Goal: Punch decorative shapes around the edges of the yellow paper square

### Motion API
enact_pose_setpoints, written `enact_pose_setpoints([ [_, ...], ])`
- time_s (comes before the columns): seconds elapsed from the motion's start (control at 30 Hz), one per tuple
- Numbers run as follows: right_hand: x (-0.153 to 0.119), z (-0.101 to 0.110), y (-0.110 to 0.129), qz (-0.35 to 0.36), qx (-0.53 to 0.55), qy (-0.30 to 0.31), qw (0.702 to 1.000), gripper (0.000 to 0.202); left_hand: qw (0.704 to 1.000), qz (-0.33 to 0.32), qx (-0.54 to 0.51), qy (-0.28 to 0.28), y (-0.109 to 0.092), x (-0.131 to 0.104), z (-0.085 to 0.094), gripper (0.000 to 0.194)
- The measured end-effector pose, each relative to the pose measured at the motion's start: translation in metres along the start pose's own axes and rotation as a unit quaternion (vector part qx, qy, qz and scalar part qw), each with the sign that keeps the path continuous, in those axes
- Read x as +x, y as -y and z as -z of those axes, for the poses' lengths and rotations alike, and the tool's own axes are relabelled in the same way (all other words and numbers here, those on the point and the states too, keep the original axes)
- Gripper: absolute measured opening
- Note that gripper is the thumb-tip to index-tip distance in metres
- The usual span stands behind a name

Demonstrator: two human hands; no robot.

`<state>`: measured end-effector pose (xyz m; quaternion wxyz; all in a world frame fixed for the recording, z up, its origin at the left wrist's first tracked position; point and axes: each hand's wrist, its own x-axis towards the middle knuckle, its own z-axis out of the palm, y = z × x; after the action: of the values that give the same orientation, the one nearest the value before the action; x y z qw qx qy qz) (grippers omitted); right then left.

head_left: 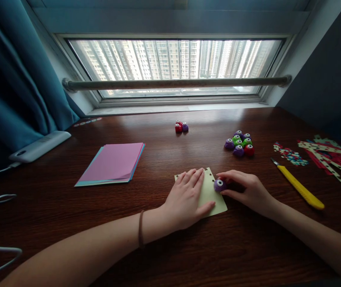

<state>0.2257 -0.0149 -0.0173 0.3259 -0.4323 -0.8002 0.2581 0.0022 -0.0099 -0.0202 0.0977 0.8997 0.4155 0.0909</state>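
Observation:
My left hand lies flat with its fingers spread on a pale yellow sheet of paper, pressing it to the brown table. Small star-shaped holes run along the sheet's far edge and upper right side. At the sheet's right edge, my right hand grips a purple craft punch between thumb and fingers. A white disc with a dark star tops the punch. The paper's left part is hidden beneath my left hand.
Coloured paper is stacked at left, near a white power bank with cables. Small punches cluster at back right, others back centre. A yellow craft knife, confetti and punched strips lie right.

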Motion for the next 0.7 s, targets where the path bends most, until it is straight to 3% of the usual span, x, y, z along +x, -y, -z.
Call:
enact_pose_setpoints([
  [0.2,-0.0018,0.0,-0.0019,-0.029,0.042,0.006,0.999,0.037,1.0,-0.005,-0.006,0.003,-0.0003,-0.0003,0.0006,0.074],
  [0.7,-0.0019,-0.002,-0.0046,-0.022,0.043,0.019,0.999,0.041,1.0,-0.006,-0.009,-0.002,-0.0001,0.0005,-0.0007,0.076],
])
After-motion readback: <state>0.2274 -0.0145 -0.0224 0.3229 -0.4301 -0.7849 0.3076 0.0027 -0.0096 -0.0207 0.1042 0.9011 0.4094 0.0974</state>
